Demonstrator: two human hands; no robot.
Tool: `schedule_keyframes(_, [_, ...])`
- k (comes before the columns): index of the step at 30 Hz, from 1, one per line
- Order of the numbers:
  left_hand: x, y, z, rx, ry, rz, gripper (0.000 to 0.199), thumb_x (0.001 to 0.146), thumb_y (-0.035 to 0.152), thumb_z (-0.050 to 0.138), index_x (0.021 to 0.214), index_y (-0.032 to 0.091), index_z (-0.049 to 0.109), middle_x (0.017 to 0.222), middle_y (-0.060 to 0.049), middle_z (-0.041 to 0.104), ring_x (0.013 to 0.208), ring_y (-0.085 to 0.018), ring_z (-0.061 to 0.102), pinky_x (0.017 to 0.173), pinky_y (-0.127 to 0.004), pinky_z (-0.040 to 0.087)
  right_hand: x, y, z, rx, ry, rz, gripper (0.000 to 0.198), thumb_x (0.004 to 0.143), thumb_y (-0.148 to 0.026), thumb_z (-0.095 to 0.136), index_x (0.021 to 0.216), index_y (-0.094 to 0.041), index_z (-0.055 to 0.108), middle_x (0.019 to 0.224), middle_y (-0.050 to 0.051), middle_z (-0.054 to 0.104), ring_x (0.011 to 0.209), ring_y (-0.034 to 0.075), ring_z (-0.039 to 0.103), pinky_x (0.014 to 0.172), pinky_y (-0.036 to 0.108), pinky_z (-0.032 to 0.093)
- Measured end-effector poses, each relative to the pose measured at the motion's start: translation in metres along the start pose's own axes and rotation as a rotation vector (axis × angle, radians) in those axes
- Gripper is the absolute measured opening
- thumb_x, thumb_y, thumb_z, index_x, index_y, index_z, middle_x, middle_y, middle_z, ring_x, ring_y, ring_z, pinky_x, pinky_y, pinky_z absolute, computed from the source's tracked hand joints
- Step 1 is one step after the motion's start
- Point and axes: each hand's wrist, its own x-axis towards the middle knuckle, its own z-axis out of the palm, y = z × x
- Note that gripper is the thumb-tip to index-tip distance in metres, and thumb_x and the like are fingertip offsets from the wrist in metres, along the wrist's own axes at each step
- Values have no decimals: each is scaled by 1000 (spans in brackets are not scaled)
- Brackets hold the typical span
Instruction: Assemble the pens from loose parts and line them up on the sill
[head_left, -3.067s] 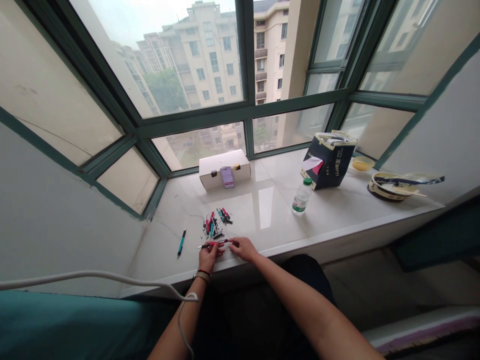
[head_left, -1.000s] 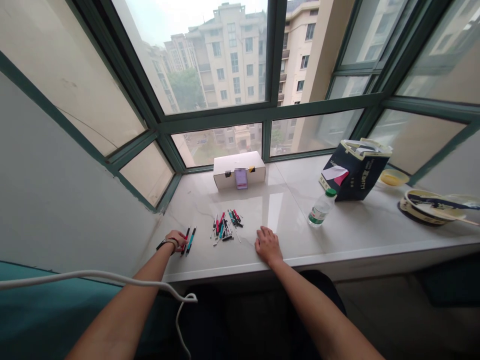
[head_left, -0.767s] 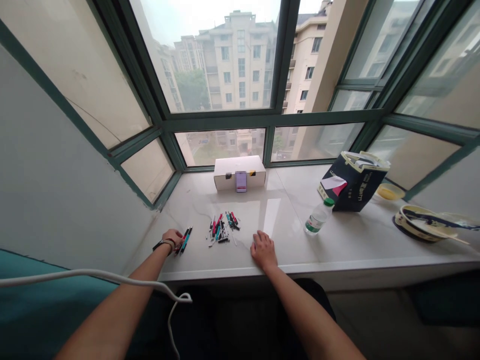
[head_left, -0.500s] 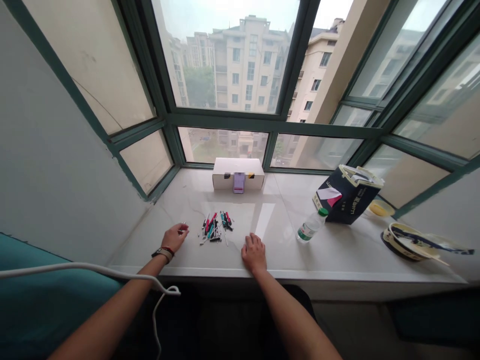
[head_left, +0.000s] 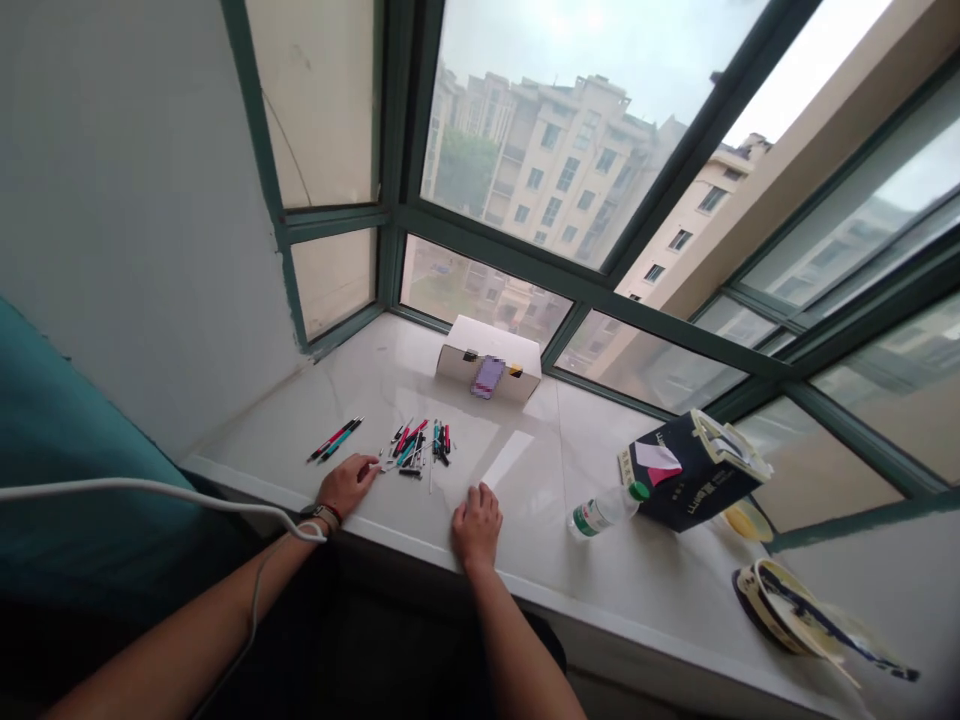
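On the white sill, my left hand (head_left: 349, 485) has its thumb and fingertips drawn together at the near-left edge of a pile of pen parts (head_left: 412, 450). Small silvery pieces lie at those fingertips; what is pinched is too small to make out. The pile mixes red, teal and black barrels, thin refills and tiny bits. Left of it, beyond my left hand, a red and black pen (head_left: 330, 441) lies beside a teal and black pen (head_left: 341, 440). My right hand (head_left: 478, 525) rests on the sill right of the pile, fingers loosely bent, holding nothing.
A white box (head_left: 491, 345) stands by the window with a purple phone-like object (head_left: 488, 377) against its front. Rightward are a green-capped bottle (head_left: 600, 512), a dark carton bag (head_left: 690, 470) and a round tub (head_left: 784, 610). A white cable (head_left: 187, 488) crosses the left foreground.
The view has tilted and turned. My left hand has moved away from the spot left of the pile toward the pile's near edge, and two pens now show there. My right hand still rests.
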Motion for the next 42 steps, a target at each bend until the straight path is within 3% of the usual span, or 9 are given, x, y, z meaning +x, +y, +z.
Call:
schedule_keyframes(6, [-7,0,1,-15,20,127,33,87,48,49,99,24,68,89,-2,65,79,-17,60,72,-27,44,0,-1,1,-7,56,-4,40,88,-23,38,124,-18,57,139,15,48,129,28,41,100,42,33])
schedule_keyframes(12, [3,12,-3,-14,-8,121,34,90,47,44,93,24,69,84,-3,68,76,-16,61,71,-26,44,0,-1,5,1,78,-9,40,88,-21,39,123,-18,57,140,15,48,129,28,40,98,41,33])
schedule_keyframes(20, [66,58,7,204,-339,-193,27,71,46,65,84,23,70,96,-9,72,91,-27,66,72,-31,45,0,-4,0,3,56,3,41,88,-22,39,124,-18,57,141,15,46,130,28,39,100,41,32])
schedule_keyframes(24, [77,63,19,215,-387,-255,34,62,49,73,80,21,69,94,-13,73,90,-29,67,73,-33,47,0,-3,0,12,47,10,41,88,-22,38,125,-18,57,141,16,46,131,28,39,101,42,31])
schedule_keyframes(30, [81,61,28,181,-407,-347,33,59,44,75,78,19,68,91,-14,73,88,-28,68,71,-30,48,-1,-2,1,12,68,-1,41,88,-22,39,125,-18,57,141,15,46,130,28,39,101,41,31])
schedule_keyframes(37, [75,62,10,87,-364,-353,20,63,33,71,68,14,65,78,-15,72,79,-26,67,63,-29,45,0,-1,3,-4,70,-12,42,88,-22,39,125,-18,57,141,15,46,129,28,40,100,40,31])
schedule_keyframes(42, [58,61,-14,-25,-388,-365,27,72,43,63,77,17,64,70,-6,69,53,-16,62,48,-24,45,0,-1,4,-9,61,4,42,88,-22,39,126,-18,57,142,14,46,130,27,39,101,39,30])
